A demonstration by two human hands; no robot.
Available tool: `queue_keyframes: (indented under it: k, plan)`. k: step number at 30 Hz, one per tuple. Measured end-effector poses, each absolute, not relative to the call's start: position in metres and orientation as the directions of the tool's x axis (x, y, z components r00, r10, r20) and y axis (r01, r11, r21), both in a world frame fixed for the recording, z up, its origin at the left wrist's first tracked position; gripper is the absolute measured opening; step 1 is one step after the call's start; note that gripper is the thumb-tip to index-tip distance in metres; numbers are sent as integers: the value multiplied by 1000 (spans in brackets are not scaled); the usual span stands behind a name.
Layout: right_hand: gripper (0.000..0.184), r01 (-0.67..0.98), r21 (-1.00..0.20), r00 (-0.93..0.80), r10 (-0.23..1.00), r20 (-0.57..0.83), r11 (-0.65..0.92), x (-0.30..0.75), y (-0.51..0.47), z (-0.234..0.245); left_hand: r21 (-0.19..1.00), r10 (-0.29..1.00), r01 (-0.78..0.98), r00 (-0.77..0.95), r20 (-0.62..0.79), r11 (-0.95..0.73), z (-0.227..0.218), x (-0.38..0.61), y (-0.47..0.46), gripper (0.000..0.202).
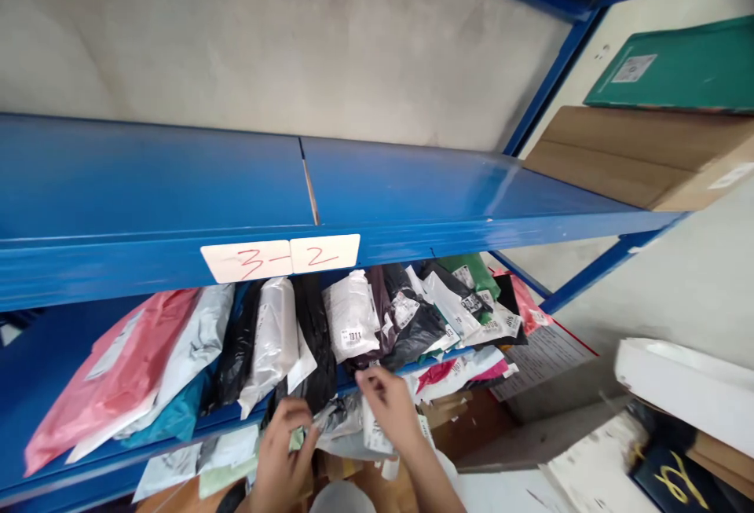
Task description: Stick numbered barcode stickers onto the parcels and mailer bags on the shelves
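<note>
Through the head camera, both hands are in at the lower middle, right at the front of a row of bagged parcels. Here's the left hand (283, 446), fingers curled, thumb standing off from them, its grip loosely spread and nothing seen inside. Just beside it, between the two hands, lies a crumpled grey parcel (347, 417). Over to the right hand (386, 407), fingers bent, close against a white packet (372, 428) that sits to the left of the palm; whether that grip pinches the packet or only touches it, I cannot tell (the fingers mask the very spot).

Behind them, the lower shelf (35, 387) carries the line-up: a pink parcel (135, 356) slanting at the left, a white roll (276, 332) near the middle, and a white bag (350, 316) marked 1011 right next to a black bag (312, 324). Overhead runs the blue upper shelf (147, 183), its front edge wearing a label (318, 254) that reads 3-2 in red. Out at the far right, a green box (683, 65) rests on a cardboard box (624, 152).
</note>
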State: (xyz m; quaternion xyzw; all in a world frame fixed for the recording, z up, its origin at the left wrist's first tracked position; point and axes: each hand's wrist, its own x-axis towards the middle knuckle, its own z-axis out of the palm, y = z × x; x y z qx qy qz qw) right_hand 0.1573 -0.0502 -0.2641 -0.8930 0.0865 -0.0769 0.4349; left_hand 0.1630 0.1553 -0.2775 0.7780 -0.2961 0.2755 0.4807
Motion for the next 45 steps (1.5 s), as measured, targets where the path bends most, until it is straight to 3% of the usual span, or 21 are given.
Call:
queue_keyframes:
  k: [2,4,10,13,19,25,30,36,40,45]
  plan:
    - [40,-161,-768,981,-187,-55,-620,174,-16,-274,658,-126,-643,746,654,-393,-281,162,169,8]
    - [36,-202,-746,973,-215,-81,-635,189,6,-286,730,-73,-553,814,577,-401,-286,161,175,5]
    - [38,-166,-767,965,-264,5,-620,191,6,-308,874,-118,-290,957,265,-389,-301,167,166,14]
    - [31,-72,-814,954,-279,113,-577,183,-4,-304,894,-161,-251,966,204,-371,-301,178,155,19]
    - [31,12,-873,949,-269,163,-487,185,-9,-298,821,-78,-215,976,205,-529,-300,197,137,24]
    - [45,-127,-921,906,-420,43,-369,191,5,-309,804,-81,-221,974,212,-552,-303,196,134,29]
    - [36,-87,-958,949,-314,3,-272,196,15,-309,793,-47,-236,966,255,-562,-310,192,139,45]
    - [50,-133,-929,863,-501,63,-346,188,19,-306,616,-12,-296,906,422,-730,-317,192,141,55]
    - [59,-161,-976,904,-419,-85,-149,189,25,-305,561,37,-266,882,470,-783,-316,194,144,62]
    - [44,-184,-983,949,-261,-177,-3,190,22,-312,545,58,-233,884,464,-806,-310,197,147,69]
